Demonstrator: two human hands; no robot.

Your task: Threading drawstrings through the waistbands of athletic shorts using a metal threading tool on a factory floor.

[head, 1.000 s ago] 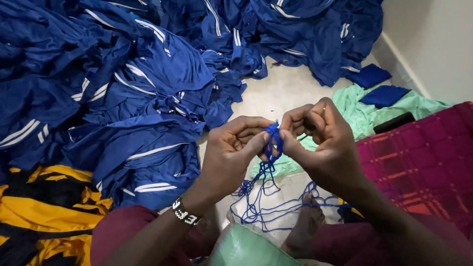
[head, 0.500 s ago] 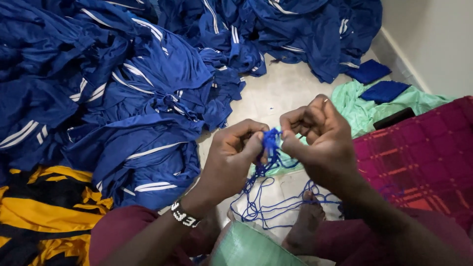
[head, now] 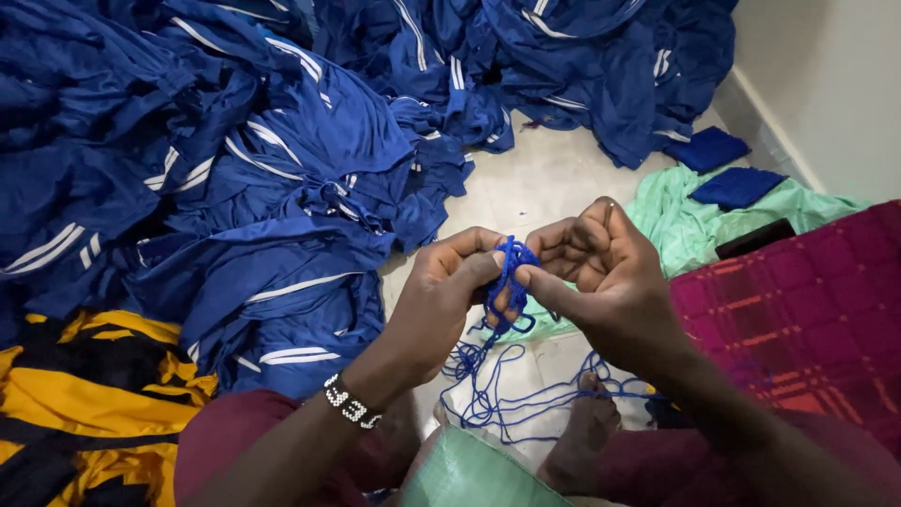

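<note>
**Both hands pinch a knot of blue cord above the floor**

The left hand [head: 441,291] and the right hand [head: 601,272] meet over the bare patch of floor [head: 535,183], each closed in a pinch on a small bunch of blue cord [head: 510,272]. The left thumb and forefinger grip it from one side, the right forefinger and thumb from the other; the remaining right fingers curl in toward the palm. From the bunch the cord falls in loose loops [head: 507,394] that sprawl on the floor beside a bare foot [head: 582,432].

The likeliest trouble is a tangle: the loops below cross over one another and run near the foot, so a pull upward could tighten them into a snarl or snag them on the toes. The pinch is also small, and the bunch could slip free if the cord jerks. Whether the bunch is a knot or only wound turns, I cannot tell, since the fingers cover much of it.

A great heap of blue garments with white stripes [head: 244,160] fills the far and left side of the floor, crowding the open patch. Yellow and black garments [head: 84,413] lie at the near left corner. A pale green cloth [head: 685,216] with two dark blue folded pieces [head: 737,186] lies toward the wall, and a maroon checked cloth [head: 807,319] covers the right side. A green woven sack [head: 469,474] sits at the near edge.
</note>
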